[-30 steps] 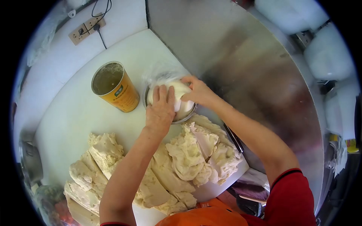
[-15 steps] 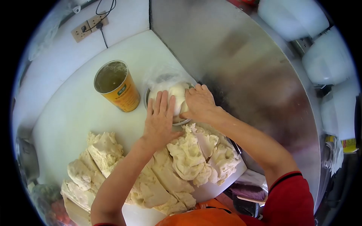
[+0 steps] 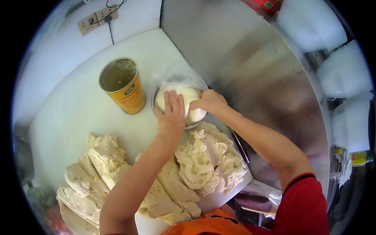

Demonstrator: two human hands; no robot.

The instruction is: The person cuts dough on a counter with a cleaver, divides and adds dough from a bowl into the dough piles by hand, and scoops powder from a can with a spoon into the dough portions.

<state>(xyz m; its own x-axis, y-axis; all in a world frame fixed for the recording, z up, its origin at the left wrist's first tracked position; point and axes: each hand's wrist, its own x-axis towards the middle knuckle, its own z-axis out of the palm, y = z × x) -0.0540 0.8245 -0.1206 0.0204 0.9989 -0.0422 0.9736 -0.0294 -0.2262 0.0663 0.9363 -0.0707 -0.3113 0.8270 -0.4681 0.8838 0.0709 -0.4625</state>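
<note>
A round metal bowl [image 3: 154, 102] with a clear plastic bag [image 3: 178, 73] at its far side holds a smooth, soft white mass [image 3: 193, 95], which could be dough or fat. My left hand [image 3: 171, 111] lies flat on the near left of this mass, fingers stretched out. At the bowl's right side my right hand [image 3: 211, 102] is curled, its fingers gripping the edge of the white mass; the fingertips are partly hidden. Large torn slabs of pale yellow dough [image 3: 199, 158] lie just below the bowl, and more dough [image 3: 103, 154] spreads to the left under my left forearm.
A tall yellow can [image 3: 131, 98], open at the top, stands left of the bowl on the white worktop [image 3: 78, 105]. A metal panel [image 3: 254, 78] borders the right side. Beyond it are white containers [image 3: 344, 70]. A purple-bristled brush [image 3: 254, 202] lies below the worktop's right edge.
My right hand has gone from spread fingers to a curled grip on the white mass. The left hand has shifted slightly right, and its fingers are closer together. The view has tilted slightly.
</note>
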